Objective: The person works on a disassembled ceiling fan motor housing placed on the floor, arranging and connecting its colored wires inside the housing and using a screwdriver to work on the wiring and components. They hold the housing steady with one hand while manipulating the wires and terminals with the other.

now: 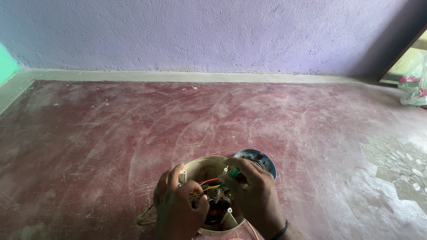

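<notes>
A round cream plastic housing lies open side up on the red floor, with red, yellow and green wires and a dark part inside it. My left hand rests on its left rim, fingers pinching among the wires. My right hand reaches in from the right and grips a small green-handled tool pointed into the housing. A round blue-rimmed metal plate lies just behind the housing, touching it. Much of the housing's inside is hidden by my hands.
A worn, scratched red cement floor stretches to a purple wall. A wire end trails out to the left of the housing. A plastic bag sits at the far right by a doorway. Patchy floor damage shows at right.
</notes>
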